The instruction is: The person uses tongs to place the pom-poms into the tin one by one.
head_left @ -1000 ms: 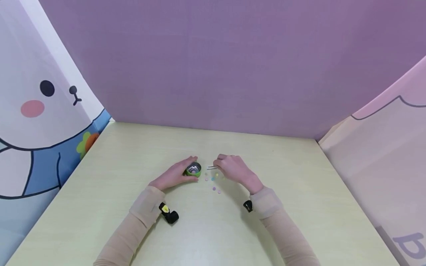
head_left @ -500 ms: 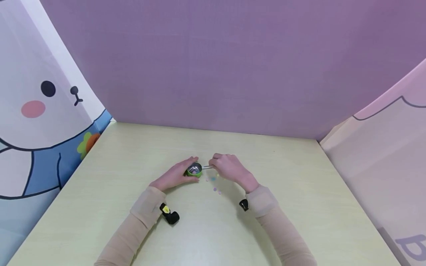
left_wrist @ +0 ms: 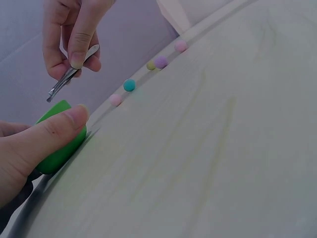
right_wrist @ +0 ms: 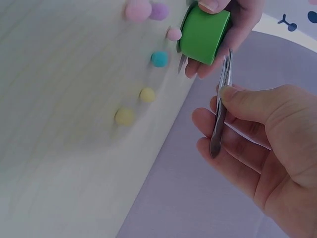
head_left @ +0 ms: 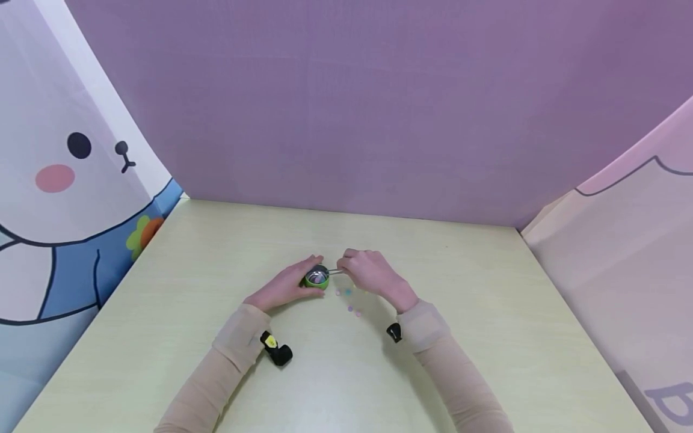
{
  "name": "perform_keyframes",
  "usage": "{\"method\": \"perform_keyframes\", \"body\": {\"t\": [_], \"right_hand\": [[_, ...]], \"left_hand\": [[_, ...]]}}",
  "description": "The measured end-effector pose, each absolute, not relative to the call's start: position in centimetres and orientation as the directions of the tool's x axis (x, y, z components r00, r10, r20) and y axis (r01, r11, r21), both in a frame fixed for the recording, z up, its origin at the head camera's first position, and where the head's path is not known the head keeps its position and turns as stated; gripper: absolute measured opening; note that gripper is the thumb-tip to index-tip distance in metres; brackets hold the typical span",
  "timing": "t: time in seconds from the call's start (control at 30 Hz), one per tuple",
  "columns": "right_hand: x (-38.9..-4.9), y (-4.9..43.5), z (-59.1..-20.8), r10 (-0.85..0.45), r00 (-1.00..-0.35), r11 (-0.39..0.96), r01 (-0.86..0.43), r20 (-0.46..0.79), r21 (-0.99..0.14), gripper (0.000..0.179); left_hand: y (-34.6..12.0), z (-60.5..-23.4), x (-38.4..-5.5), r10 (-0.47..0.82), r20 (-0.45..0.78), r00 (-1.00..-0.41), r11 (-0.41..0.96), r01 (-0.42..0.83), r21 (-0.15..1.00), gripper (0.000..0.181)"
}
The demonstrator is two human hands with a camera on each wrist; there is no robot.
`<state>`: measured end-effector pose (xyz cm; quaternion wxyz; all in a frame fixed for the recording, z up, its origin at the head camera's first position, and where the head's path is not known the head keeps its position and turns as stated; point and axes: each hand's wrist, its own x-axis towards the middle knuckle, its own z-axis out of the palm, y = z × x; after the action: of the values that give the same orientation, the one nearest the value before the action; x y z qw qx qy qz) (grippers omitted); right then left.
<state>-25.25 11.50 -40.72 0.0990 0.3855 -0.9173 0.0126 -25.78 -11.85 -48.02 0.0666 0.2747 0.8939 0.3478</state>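
**Pointing tweezers left at the cup**

I pinch the tweezers between the thumb and fingers of my right hand, just right of the cup, mid-table. Their long axis runs crosswise, nearly level in the head view, tips to my left by the cup's rim, blunt end back among my fingers. From the left wrist they slant, tips lowest; a narrow gap shows between the arms. Whether the tips touch the rim, I cannot tell. My left hand curves round the cup, thumb on the near side, fingers on the far side; its mouth faces up, shiny inside, green outside. Scattered to its right lie a teal ball, a purple ball, two pink and two yellow.
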Motion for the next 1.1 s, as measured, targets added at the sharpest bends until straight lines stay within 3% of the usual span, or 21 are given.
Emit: {"method": "perform_keyframes", "body": {"t": [1.1], "right_hand": [[-24.8, 12.6, -40.3, -0.681, -0.715, 0.727, -0.686, 0.158, 0.028, 0.015]], "left_hand": [[-11.9, -47.8, -26.0, 0.530, 0.047, -0.847, 0.619, 0.424, 0.661, 0.089]]}}
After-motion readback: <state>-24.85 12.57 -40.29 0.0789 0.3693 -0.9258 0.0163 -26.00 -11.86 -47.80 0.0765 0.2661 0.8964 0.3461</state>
